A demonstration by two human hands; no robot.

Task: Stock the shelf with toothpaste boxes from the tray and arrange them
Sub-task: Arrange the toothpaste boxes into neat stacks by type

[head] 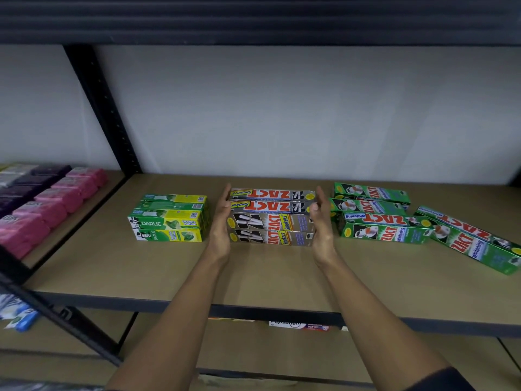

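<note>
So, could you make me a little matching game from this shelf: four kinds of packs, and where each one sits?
Things:
1 Darlie boxes
2 silver Zact boxes
3 green Zact boxes
4 pink packs

Places:
A between left hand and right hand
B far left bay
C rightmost, one askew
D just left of the hands

Pairs: 1-D, 2-A, 3-C, 4-B

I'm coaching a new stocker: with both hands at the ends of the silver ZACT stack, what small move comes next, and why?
Probably press both palms inward to square the silver ZACT stack. The left hand and right hand flank its ends with straight fingers, and the box ends look slightly uneven. The skewed green ZACT box at far right would likely come after.
</note>
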